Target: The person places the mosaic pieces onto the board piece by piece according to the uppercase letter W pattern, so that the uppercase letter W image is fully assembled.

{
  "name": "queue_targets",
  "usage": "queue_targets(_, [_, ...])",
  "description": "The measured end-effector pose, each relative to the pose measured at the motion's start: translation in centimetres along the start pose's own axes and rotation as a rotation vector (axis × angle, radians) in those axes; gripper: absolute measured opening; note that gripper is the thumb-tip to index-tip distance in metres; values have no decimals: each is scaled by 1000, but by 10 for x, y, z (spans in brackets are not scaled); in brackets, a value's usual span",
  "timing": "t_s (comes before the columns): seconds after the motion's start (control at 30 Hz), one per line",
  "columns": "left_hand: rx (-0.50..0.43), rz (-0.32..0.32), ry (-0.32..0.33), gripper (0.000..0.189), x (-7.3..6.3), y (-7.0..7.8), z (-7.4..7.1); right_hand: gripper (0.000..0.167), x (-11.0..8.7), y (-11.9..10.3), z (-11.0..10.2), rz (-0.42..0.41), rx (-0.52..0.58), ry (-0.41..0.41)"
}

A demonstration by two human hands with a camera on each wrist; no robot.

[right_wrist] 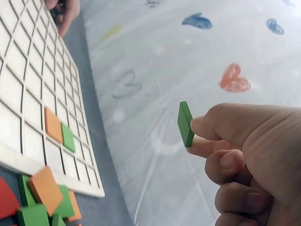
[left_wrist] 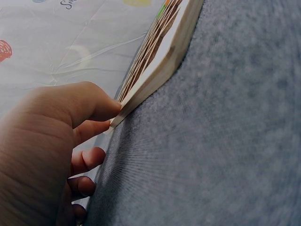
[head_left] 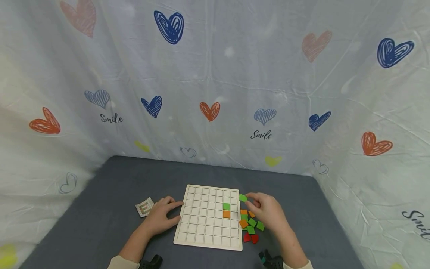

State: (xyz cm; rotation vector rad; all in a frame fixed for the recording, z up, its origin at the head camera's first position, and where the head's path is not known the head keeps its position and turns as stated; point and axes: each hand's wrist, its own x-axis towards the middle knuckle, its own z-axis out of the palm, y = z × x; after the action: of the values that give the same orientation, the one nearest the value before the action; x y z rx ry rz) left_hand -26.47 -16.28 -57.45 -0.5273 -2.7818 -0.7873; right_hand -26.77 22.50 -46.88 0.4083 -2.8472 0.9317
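A wooden grid board [head_left: 201,239] lies on the grey cloth, with one green tile [head_left: 226,206] and one orange tile [head_left: 226,214] side by side in its cells. My left hand [head_left: 162,216] touches the board's left edge with spread thumb and index fingertips; the other fingers are loosely bent. Between thumb and index finger, my right hand [head_left: 267,210] pinches a green square tile [right_wrist: 185,124] above the board's upper right side. That tile stands on edge in the right wrist view, apart from the board. Its other fingers curl toward the palm.
Loose green, orange [head_left: 243,223] and red pieces [head_left: 255,238] are heaped along the board's right edge, partly overlapping. A small patterned card [head_left: 145,207] lies left of the board, beside the left hand. A heart-printed curtain [head_left: 208,74] hangs behind the table.
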Motion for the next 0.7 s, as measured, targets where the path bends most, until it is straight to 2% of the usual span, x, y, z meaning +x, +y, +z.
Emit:
queue_targets(0.3, [-8, -17, 3, 44, -1, 3, -2, 18, -9, -14, 10, -106, -5, -85])
queue_targets(0.7, [16, -32, -24, 43, 0, 1, -2, 17, -12, -11, 32, -175, 11, -319])
